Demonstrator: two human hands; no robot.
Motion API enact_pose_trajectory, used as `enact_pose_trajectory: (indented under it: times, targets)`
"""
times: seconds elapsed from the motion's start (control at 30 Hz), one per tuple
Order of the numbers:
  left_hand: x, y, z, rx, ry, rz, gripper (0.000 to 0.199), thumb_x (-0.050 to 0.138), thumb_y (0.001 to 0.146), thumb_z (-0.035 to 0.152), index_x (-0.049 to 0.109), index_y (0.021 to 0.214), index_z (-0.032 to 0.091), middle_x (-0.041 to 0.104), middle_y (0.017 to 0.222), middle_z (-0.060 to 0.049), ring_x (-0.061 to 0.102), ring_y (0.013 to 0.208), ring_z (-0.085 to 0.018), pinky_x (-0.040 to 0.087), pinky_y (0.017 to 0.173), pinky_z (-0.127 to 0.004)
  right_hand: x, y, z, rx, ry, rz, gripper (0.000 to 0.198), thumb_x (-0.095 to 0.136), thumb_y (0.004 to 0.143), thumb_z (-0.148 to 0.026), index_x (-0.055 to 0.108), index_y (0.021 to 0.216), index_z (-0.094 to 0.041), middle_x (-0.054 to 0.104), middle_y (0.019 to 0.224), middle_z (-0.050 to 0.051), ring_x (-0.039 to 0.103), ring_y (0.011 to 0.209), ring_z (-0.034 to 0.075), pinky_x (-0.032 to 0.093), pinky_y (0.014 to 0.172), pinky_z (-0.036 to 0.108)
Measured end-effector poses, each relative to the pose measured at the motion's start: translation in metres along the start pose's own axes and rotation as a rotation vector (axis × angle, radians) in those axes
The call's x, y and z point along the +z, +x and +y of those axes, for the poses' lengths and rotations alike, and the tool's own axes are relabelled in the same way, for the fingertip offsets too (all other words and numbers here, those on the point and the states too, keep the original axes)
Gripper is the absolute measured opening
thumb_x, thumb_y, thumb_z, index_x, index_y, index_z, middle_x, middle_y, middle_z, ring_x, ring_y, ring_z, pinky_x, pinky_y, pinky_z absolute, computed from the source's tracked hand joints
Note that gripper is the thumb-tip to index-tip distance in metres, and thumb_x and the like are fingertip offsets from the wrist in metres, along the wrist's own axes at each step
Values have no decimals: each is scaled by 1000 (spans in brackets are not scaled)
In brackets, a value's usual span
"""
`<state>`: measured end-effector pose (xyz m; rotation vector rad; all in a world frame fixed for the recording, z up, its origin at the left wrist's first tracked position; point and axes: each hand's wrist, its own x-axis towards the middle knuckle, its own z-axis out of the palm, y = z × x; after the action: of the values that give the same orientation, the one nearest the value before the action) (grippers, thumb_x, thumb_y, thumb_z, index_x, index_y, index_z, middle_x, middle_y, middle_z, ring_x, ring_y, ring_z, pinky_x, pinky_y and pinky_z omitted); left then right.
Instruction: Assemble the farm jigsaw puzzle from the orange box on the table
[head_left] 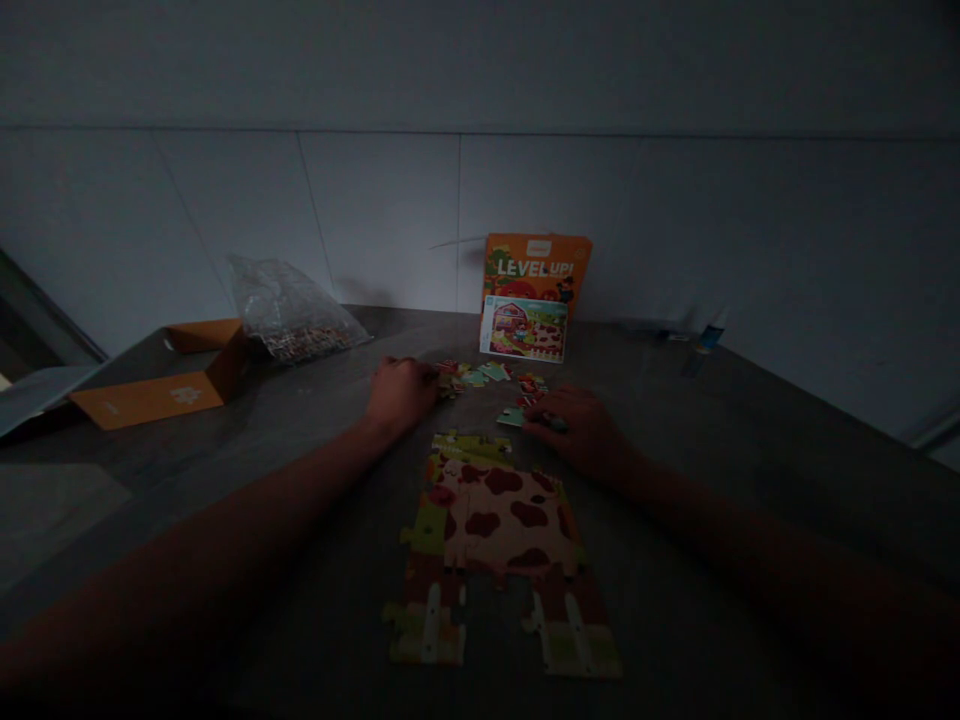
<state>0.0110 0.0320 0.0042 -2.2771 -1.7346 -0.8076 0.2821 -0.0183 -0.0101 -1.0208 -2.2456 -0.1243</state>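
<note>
A partly joined jigsaw puzzle [499, 510] of a pink cow with dark red patches lies in front of me, with a gap in its near edge between two fence parts. Beyond its far left corner is my left hand [403, 392], fingers curled at the edge of some loose puzzle pieces [474, 377]; what they hold, if anything, is too dark to see. My right hand [579, 428] rests past the puzzle's far right corner, its fingers closed about a puzzle piece [553, 421]. Touching its fingertips is a pale green piece [511, 416], and red pieces [531, 387] lie just beyond.
Against the wall stands an orange "LEVEL UP!" box [538, 250], with a farm picture card [527, 330] leaning on it. Left are a clear bag of pieces [296, 325] and an open orange box [161, 390]. A small blue-labelled bottle [711, 336] stands back right.
</note>
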Motion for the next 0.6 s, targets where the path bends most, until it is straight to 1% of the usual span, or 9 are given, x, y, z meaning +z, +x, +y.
enact_pose_trajectory:
  times: [0.07,0.13,0.2,0.27,0.37,0.43,0.5,0.6]
  targets:
    - [0,0,0,-40,25,-32,28,53,84,28,77,96,22,74,97,-8,64,94,-28,45,94,-42,1,-1,1,21,10,23,15,66,86,-32,70,93,-19,74,93,6,64,88,23,47,81,38]
    - [-2,0,3,-19,27,-27,30,51,85,29,77,98,20,73,101,-9,63,99,-29,43,97,-45,2,-2,2,30,19,34,18,65,86,-32,70,97,-19,74,94,7,64,89,23,48,80,38]
    - [-4,-1,8,87,-23,-25,33,50,86,28,74,106,18,72,105,-10,62,101,-27,41,100,-46,2,-2,3,33,22,36,20,64,87,-33,70,99,-19,73,91,7,64,88,22,48,80,38]
    - [-6,-3,15,261,-112,-55,37,50,86,26,68,117,17,71,110,-10,62,104,-25,40,101,-44,3,-2,3,37,16,46,20,62,88,-34,70,100,-19,73,89,7,64,87,23,48,80,38]
    - [-6,-9,23,538,-209,-159,47,54,85,22,57,132,18,67,120,-8,57,114,-25,36,107,-43,3,-2,4,46,-3,76,20,62,88,-34,70,98,-18,72,91,8,64,87,23,47,81,39]
    - [-7,-13,26,664,-231,-235,54,54,85,19,50,138,21,63,128,-7,52,121,-26,32,110,-46,2,-2,3,47,-5,87,18,62,88,-32,70,96,-17,73,93,8,64,87,24,47,81,39]
    - [-8,-16,29,716,-242,-293,57,52,85,17,45,142,20,58,136,-9,46,127,-27,33,109,-47,1,-1,2,44,3,89,17,62,89,-31,70,96,-17,72,93,8,65,87,23,47,80,38]
    - [-10,-17,30,712,-260,-344,59,51,86,14,42,144,19,51,143,-10,42,132,-29,34,108,-49,0,-1,0,37,13,95,16,61,89,-31,70,94,-19,72,91,7,65,88,23,47,79,37]
